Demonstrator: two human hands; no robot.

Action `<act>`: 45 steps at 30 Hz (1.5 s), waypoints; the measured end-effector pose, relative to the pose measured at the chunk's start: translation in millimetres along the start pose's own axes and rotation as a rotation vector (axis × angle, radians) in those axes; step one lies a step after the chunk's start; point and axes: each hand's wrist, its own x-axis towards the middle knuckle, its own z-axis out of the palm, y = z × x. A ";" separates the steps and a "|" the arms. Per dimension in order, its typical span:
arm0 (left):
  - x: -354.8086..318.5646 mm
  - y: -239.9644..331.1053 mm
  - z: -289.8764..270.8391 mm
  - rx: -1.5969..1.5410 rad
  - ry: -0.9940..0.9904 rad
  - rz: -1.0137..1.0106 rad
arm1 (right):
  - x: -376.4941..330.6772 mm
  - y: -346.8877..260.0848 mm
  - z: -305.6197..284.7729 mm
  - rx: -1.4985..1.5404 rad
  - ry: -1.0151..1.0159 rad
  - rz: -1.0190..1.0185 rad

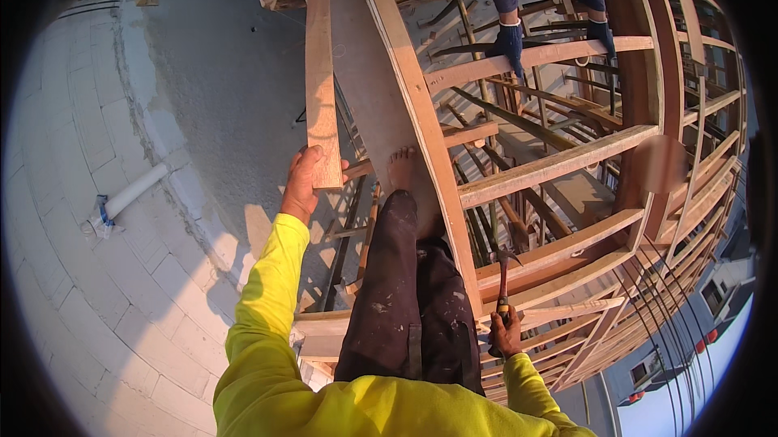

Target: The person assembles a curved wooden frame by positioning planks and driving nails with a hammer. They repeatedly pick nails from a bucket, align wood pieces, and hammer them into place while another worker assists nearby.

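My left hand [303,182] grips the near end of a long wooden plank [321,72], its fingers wrapped round the edge. The plank reaches away from me beside a wide board [361,56]. At the lower right my right hand [506,334] is closed round the black and yellow handle of a claw hammer [503,279], whose metal head points away from me. Both my sleeves are bright yellow. A long timber beam [421,137] runs between the plank and the hammer, and my bare foot [401,166] rests on the board to its left.
Wooden crosspieces [559,166] form an open frame on the right, with poles and gaps below. A co-worker's gloved hands [509,44] rest on a far crosspiece. A block wall [97,275] with a white pipe [138,190] stands left. Thin rods [673,315] stick out at the lower right.
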 end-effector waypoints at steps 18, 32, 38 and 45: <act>-343.3 104.4 -10.4 0.413 0.075 -0.453 | -107.1 69.7 -0.9 0.206 0.175 0.104; -556.0 174.3 83.0 1.078 -0.098 -0.472 | -107.9 141.3 51.8 -0.090 0.165 0.163; -498.1 152.7 125.4 0.989 -0.149 -0.459 | -126.6 157.7 53.8 0.144 0.239 0.125; -327.3 78.3 223.9 1.143 -0.352 -0.272 | -185.3 195.2 83.7 0.603 0.349 0.301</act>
